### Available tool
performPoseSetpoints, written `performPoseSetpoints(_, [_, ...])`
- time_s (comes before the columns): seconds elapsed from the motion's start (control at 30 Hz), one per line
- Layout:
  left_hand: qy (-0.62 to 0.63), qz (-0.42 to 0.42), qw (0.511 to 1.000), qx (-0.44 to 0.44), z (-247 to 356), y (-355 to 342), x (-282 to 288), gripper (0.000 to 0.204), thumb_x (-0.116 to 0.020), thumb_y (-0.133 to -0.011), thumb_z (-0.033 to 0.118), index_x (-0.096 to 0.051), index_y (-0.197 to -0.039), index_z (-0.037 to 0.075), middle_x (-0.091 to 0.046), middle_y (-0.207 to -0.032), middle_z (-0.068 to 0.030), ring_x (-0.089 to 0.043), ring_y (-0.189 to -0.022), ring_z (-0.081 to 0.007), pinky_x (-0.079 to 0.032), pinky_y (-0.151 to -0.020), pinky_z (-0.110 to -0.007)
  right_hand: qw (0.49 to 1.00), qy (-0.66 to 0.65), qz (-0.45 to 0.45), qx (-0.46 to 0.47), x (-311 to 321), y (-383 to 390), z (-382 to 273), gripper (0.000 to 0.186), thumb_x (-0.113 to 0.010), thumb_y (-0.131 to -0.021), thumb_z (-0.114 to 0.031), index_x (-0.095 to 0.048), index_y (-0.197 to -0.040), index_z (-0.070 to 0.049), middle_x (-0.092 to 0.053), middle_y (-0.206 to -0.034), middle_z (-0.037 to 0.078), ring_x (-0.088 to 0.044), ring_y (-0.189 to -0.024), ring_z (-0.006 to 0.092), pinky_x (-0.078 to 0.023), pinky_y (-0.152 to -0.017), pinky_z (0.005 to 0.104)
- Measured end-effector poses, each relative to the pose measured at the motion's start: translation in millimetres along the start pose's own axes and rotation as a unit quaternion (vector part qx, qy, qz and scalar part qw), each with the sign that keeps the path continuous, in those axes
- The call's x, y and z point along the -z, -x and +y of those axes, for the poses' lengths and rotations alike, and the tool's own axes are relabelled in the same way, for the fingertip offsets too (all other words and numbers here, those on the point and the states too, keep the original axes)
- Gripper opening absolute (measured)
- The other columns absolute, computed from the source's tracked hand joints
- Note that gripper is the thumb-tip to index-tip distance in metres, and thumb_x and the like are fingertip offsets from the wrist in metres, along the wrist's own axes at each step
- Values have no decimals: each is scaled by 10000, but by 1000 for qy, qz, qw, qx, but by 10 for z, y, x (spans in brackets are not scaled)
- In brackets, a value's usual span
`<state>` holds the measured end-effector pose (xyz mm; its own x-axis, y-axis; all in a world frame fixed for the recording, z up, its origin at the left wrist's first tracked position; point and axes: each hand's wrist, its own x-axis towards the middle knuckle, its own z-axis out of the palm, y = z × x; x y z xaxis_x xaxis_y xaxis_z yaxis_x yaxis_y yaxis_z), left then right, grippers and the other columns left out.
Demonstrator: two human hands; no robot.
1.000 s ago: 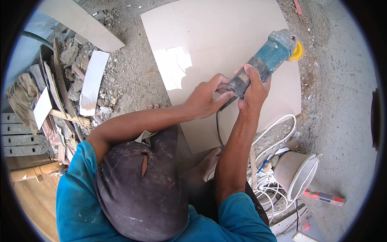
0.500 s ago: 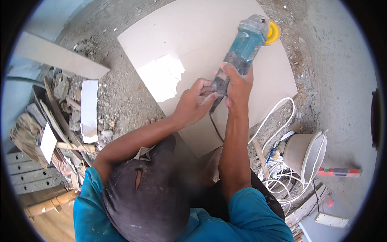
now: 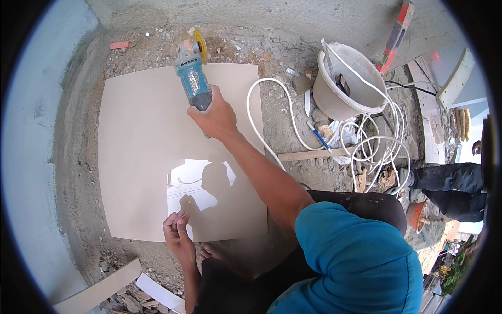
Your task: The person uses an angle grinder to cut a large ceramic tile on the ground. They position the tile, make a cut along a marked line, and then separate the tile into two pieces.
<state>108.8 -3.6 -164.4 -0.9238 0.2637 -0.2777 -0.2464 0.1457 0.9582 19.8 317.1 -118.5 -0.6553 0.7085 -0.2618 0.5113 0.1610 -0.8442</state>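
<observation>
My right hand (image 3: 214,115) grips the teal and black angle grinder (image 3: 191,76), whose yellow disc (image 3: 200,46) is at its far end, over the back edge of a large glossy beige tile (image 3: 130,131) lying on the rubble-strewn floor. My left hand (image 3: 179,233) is curled at the tile's near edge, thumb and fingertips drawn together; whatever is between them, if anything, is too small to make out. A bright reflection with my shadowy outline shows on the tile beside that hand.
A pale bucket (image 3: 334,99), coiled white cable (image 3: 376,152), blue pen (image 3: 319,136) and wooden strip (image 3: 298,156) lie rightward. A red level (image 3: 395,39) leans behind. Another person's dark-trousered legs (image 3: 449,180) are at far right. Offcuts (image 3: 99,282) lie lower left; walls bound left and back.
My left hand has let go of the grinder and dropped toward the tile's near edge. My right hand alone now holds the grinder. The view has swung round, bringing another person's legs in.
</observation>
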Motion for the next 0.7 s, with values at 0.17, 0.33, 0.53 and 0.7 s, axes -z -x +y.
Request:
performPoseSetpoints(0.17, [-20,31,999,-12,-100,-3,310,310,-573,-1055,171,-503,-1261,-50,-667,-1175,-212,-674,-1048,-231,-521,-968,-375,981,85,171,-22,515,-464,387,753,-782,-741,-371,-473,-1378,-114,-682,-1140,164,-670,-1092,347,-513,-932,465])
performPoseSetpoints(0.33, [-37,34,999,-13,-91,-65,385,330,-575,-1057,190,-509,-1262,-59,-666,-1168,-211,-679,-1027,-229,-527,-949,-376,939,207,261,-82,1040,-705,834,842,-821,-760,-387,-402,-1445,-136,-565,-1333,212,-584,-1232,387,-484,-987,509])
performPoseSetpoints(0.53, [-40,33,999,-15,-37,-111,357,333,-576,-1055,188,-508,-1260,-66,-666,-1166,-214,-679,-1018,-227,-525,-942,-367,888,344,287,-104,1335,-1003,1323,877,-817,-796,-441,-352,-1492,-180,-407,-1480,225,-430,-1391,375,-409,-1062,572])
performPoseSetpoints(0.7, [-58,38,998,-11,-32,-69,372,320,-573,-1054,180,-511,-1257,-60,-673,-1153,-209,-682,-1001,-227,-531,-928,-365,862,406,278,-125,1389,-1162,1471,931,-819,-787,-504,-328,-1517,-199,-388,-1503,201,-388,-1422,354,-374,-1079,595])
